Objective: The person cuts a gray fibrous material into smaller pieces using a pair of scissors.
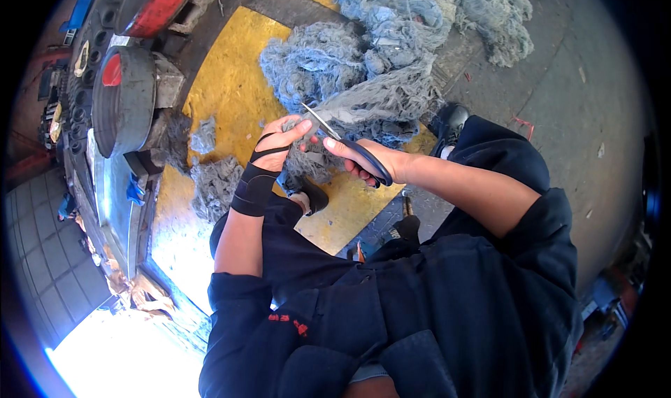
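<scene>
My right hand (367, 161) is closed around the dark handles of a pair of scissors (323, 123), whose metal blades point up and left, parted a little. My left hand (279, 143), with a black wrist wrap (254, 188) and straps, is closed on a tuft of grey fibre (311, 153) right beside the blades. A loose hank of that fibre (384, 101) runs from the hands up into a big tangled blue-grey pile (314, 66) on the floor in front of me. Part of the tuft is hidden behind my fingers and the scissors.
Smaller fibre clumps (218, 185) lie on the yellow floor sheet (224, 76) at the left. More fibre (493, 17) sits at the far right. Round metal drums (124, 101) stand along the left. My shoes (454, 122) flank the pile's near side.
</scene>
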The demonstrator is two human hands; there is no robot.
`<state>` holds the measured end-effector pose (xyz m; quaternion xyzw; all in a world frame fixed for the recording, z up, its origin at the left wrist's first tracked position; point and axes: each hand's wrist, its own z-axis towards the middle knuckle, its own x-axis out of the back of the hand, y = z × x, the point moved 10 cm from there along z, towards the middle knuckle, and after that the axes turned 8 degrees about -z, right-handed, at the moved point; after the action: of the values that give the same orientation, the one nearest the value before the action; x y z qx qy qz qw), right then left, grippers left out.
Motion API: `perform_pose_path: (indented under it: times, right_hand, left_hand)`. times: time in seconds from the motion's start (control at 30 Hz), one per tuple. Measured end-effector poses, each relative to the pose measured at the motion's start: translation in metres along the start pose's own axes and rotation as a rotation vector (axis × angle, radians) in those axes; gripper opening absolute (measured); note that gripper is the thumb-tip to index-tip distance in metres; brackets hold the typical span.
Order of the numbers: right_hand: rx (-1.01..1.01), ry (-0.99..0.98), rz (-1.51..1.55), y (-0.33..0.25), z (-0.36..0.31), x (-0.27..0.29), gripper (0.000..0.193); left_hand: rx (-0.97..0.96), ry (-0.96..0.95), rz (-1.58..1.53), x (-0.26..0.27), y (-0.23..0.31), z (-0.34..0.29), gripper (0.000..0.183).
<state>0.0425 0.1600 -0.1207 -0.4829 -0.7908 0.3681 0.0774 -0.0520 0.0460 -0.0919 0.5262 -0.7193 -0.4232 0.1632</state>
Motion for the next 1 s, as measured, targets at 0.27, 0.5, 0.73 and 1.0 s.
perform_pose_path:
  times: [0.27, 0.5, 0.73, 1.0]
  right_hand:
    - [0.017, 0.048, 0.034, -0.002, -0.009, 0.000, 0.076]
    - [0.040, 0.045, 0.058, -0.004, -0.012, 0.003, 0.081]
    - [0.062, 0.045, -0.018, -0.008, -0.010, 0.008, 0.079]
    - [0.101, 0.070, 0.027, -0.017, -0.009, 0.010, 0.079]
  left_hand:
    - [-0.010, -0.011, -0.008, -0.005, 0.001, 0.004, 0.024]
    - [-0.032, -0.023, 0.046, -0.004, 0.005, 0.005, 0.028]
    - [-0.029, -0.069, 0.096, -0.011, 0.008, 0.004, 0.029]
    - [0.001, -0.097, 0.128, -0.018, 0.004, 0.003, 0.026]
